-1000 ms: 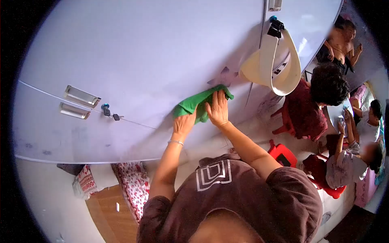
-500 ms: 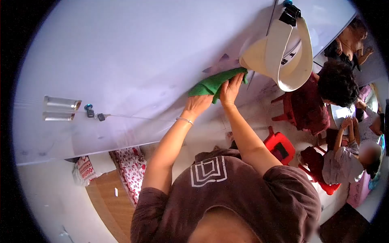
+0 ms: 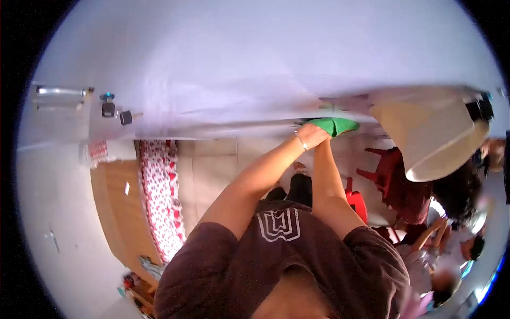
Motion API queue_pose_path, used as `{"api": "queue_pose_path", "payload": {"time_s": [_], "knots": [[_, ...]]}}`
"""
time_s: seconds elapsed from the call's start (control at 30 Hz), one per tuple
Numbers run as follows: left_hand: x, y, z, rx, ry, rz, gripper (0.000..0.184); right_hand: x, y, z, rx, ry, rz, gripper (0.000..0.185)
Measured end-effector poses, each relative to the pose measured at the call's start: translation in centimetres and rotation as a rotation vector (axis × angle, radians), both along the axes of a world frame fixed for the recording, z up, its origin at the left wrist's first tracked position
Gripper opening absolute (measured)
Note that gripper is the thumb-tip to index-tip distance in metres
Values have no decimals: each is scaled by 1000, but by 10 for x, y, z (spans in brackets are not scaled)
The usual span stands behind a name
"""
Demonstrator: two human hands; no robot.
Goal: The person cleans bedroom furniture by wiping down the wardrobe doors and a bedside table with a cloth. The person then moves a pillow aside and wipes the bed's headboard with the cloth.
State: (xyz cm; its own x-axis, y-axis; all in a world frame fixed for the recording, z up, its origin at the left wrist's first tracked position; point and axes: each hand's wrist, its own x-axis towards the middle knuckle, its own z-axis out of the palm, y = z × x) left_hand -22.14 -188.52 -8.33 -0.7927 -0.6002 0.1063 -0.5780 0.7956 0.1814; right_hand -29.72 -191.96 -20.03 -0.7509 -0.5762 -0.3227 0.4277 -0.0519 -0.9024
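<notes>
Well, the person in the brown shirt (image 3: 281, 250) has both arms stretched forward, and they meet at a green cloth (image 3: 334, 126) by the pale front of a cupboard (image 3: 239, 64). The left hand (image 3: 314, 134), with a thin bracelet (image 3: 301, 141) at its wrist, reaches the near corner of the cloth; its fingertips are out of sight, so I can't tell whether that grip is pinching the fabric or lying flat on it. The right forearm (image 3: 326, 175) comes up just beside the left wrist, while the right hand is hidden behind the cloth, and its grip I can't tell either. As far as this slanted, blurry view allows, the cloth sits against the cupboard, low on the part I can see. Just right of the cloth hangs a wide cream band (image 3: 425, 133) with a black clip (image 3: 479, 108) at its top. Well off to the left, two black-headed keys (image 3: 125, 117) hang from the cupboard near a pair of metal handles (image 3: 59, 92). Below them lies a red-and-white patterned cover (image 3: 156, 196) beside a brown board (image 3: 117, 196). On the right are a bright red stool (image 3: 357, 206) and a seated group of people (image 3: 422, 263).
</notes>
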Motion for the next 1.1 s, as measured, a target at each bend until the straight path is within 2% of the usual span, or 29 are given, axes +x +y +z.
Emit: {"api": "queue_pose_path", "payload": {"time_s": [0.07, 0.13, 0.17, 0.3, 0.37, 0.43, 0.6, 0.7, 0.77, 0.87, 0.93, 0.97, 1.03, 1.1], "knots": [[-10, 2, -26, -18, 8, 71, 17, 9, 7, -8, -98, -307, 11, 63], [-14, 2, -60, 43, -173, 44, 15, 14, 13, -16, -104, -459, 81, 61], [-10, 2, -56, 52, -164, 77, 15, 16, 14, -20, -102, -506, 121, 60], [9, 6, -62, -102, -86, 50, 16, 36, 20, -25, -78, -629, 247, 56], [27, 11, -65, 86, -235, 99, 18, 56, 23, -26, -85, -702, 300, 54], [57, 15, -67, 113, -266, 122, 18, 83, 25, -26, -92, -772, 378, 53], [131, 31, -82, -55, -100, 218, 16, 154, 41, -29, -75, -895, 576, 48], [179, 39, -93, -54, -18, 309, 16, 202, 47, -30, -64, -950, 706, 46], [218, 45, -74, -23, -67, 342, 17, 243, 51, -27, -64, -998, 806, 44], [283, 66, -51, -97, 15, 469, 15, 303, 58, -18, -83, -1065, 975, 42], [340, 91, -30, -336, 266, 720, 23, 347, 69, 0, -109, -1114, 1114, 40], [359, 105, -23, -350, 270, 735, 23, 362, 75, 12, -126, -1127, 1181, 39], [385, 145, -4, -155, 301, 886, 35, 386, 93, 44, -135, -1137, 1306, 38], [403, 184, 15, -117, 324, 914, 37, 406, 111, 85, -151, -1115, 1372, 37]]}}
